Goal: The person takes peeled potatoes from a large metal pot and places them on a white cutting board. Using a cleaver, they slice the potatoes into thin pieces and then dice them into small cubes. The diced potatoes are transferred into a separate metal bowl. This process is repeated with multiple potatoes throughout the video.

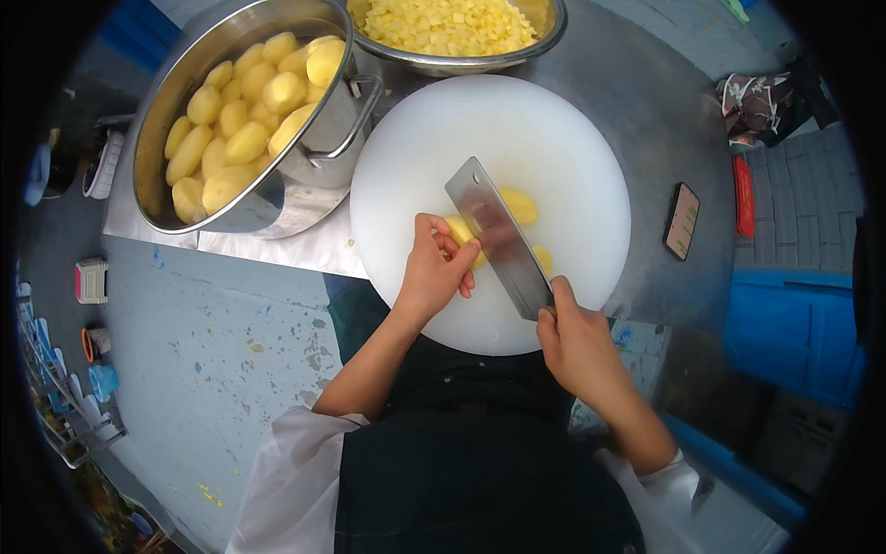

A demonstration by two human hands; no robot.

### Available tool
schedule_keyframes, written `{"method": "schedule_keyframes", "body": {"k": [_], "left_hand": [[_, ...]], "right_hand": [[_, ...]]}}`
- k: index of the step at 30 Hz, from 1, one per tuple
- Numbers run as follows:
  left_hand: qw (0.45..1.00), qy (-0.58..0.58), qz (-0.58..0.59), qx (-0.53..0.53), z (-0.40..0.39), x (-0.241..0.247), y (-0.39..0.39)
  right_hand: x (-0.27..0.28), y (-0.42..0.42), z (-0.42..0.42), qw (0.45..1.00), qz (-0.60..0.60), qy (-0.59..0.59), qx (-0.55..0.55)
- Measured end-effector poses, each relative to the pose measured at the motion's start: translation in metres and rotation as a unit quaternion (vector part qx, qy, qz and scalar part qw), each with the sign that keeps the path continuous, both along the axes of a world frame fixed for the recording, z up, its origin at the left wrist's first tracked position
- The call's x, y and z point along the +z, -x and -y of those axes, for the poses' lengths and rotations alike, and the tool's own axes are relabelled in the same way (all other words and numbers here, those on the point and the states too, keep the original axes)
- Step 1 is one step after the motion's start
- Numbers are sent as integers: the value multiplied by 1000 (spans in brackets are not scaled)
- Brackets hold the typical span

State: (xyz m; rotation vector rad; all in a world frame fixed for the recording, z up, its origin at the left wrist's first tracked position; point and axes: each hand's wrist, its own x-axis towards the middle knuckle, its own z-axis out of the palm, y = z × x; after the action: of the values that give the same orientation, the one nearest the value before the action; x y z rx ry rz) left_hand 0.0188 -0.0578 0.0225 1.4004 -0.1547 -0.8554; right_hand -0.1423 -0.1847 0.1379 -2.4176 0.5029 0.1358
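Note:
My right hand point(578, 339) grips the handle of a metal cleaver point(502, 239), whose broad blade slants up and left over a round white cutting board point(567, 131). Against the blade's left side, my left hand point(443, 260) holds a peeled potato piece point(460, 232) on the board between thumb and fingers. Just right of the blade lies another potato piece point(520, 206), and a smaller piece point(543, 259) shows lower down, partly hidden by the cleaver. Whether the edge is cutting into the held potato cannot be seen.
A large steel pot point(325, 156) of peeled potatoes in liquid stands at the upper left of the metal table point(644, 124). Behind the board, a steel bowl point(457, 66) holds diced potato. A phone point(682, 221) lies on the table to the right, near a blue container point(789, 318).

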Motion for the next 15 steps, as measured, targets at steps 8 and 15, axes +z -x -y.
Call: {"method": "schedule_keyframes", "body": {"k": [8,15], "left_hand": [[999,-24,17,-40,-3,6,-5],[999,-48,6,-5,-19,13,5]], "right_hand": [[-9,-8,0,999,-30,12,37],[-16,-38,39,969,-122,-183,-115]]}}
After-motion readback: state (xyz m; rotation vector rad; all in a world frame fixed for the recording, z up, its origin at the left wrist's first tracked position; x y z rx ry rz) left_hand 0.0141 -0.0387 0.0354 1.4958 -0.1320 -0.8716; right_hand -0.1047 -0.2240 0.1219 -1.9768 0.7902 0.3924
